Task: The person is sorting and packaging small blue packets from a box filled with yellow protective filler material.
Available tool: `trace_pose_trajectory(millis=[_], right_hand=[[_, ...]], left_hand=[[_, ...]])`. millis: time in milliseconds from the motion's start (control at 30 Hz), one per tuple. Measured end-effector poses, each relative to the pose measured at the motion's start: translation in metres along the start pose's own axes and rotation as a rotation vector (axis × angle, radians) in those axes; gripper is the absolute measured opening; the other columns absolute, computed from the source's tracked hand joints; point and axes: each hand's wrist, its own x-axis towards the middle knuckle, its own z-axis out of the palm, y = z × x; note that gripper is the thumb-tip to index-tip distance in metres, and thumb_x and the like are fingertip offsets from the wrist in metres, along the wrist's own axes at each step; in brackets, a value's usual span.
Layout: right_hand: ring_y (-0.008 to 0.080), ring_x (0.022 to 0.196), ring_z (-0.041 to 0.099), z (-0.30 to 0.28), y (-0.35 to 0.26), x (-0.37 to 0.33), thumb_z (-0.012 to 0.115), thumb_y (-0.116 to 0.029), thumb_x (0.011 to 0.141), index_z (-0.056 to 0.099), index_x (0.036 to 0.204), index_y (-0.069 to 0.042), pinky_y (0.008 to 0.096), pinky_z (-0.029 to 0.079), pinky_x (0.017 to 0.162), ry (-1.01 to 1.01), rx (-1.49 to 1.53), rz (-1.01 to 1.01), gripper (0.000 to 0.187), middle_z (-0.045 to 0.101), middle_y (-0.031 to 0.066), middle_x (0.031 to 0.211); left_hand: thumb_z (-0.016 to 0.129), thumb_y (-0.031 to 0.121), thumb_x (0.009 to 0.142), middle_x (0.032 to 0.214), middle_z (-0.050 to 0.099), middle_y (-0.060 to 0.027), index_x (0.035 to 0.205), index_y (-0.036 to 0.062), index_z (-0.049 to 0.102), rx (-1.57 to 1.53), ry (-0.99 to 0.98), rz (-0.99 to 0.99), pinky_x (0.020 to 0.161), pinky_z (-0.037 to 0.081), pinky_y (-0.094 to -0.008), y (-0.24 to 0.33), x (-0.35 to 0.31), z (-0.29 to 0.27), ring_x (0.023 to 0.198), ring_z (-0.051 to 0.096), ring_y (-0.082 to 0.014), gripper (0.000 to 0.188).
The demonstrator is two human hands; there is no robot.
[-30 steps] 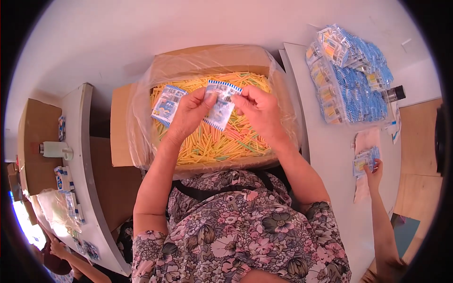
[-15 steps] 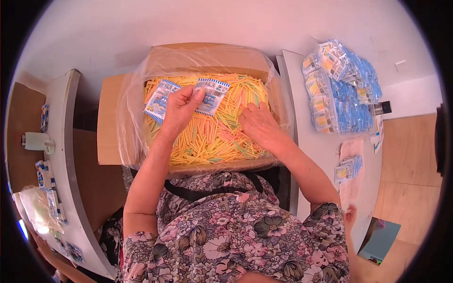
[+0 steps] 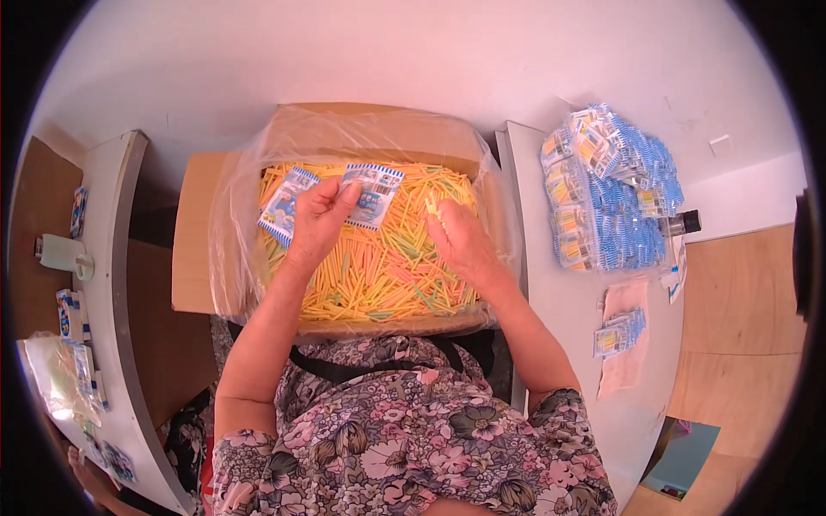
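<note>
Taking the carton as a clock with 12 at its far side, the left hand is near 10 o'clock and pinches a blue-and-white packet above the loose sticks. A second packet lies beside it, partly hidden; whether the hand grips this one also, one cannot tell. The right hand, at 3 o'clock, seems closed on a few yellow sticks. Such thin sticks could slip or snap if the fingers squeeze unevenly. The plastic liner, loose at 9 o'clock, could catch a wrist. The widest free room is toward 6 o'clock, before the near edge.
</note>
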Motion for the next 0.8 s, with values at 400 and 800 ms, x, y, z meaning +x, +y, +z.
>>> trace_pose_trajectory(millis=[400,800], right_hand=[[0.0210,0.059,0.058,0.046,0.077,0.081,0.054,-0.013,0.087,0.055,0.093,0.002,0.0377,0.054,0.050,-0.040,1.474,0.939,0.016,0.056,0.0093,0.070],[0.0250,0.058,0.060,0.002,0.020,0.029,0.054,-0.011,0.084,0.058,0.093,-0.003,0.0361,0.048,0.053,-0.222,0.060,0.253,0.012,0.062,0.0109,0.074]], left_hand=[[0.057,0.015,0.094,0.079,0.059,0.0072,0.089,0.0018,0.065,-0.114,0.048,-0.026,0.062,0.039,-0.0173,0.003,0.002,0.004,0.071,0.046,0.0001,0.016],[0.057,0.014,0.094,0.085,0.063,0.0057,0.098,0.0018,0.066,-0.145,0.021,-0.027,0.069,0.044,-0.0184,0.006,0.002,-0.004,0.077,0.052,-0.0009,0.016]])
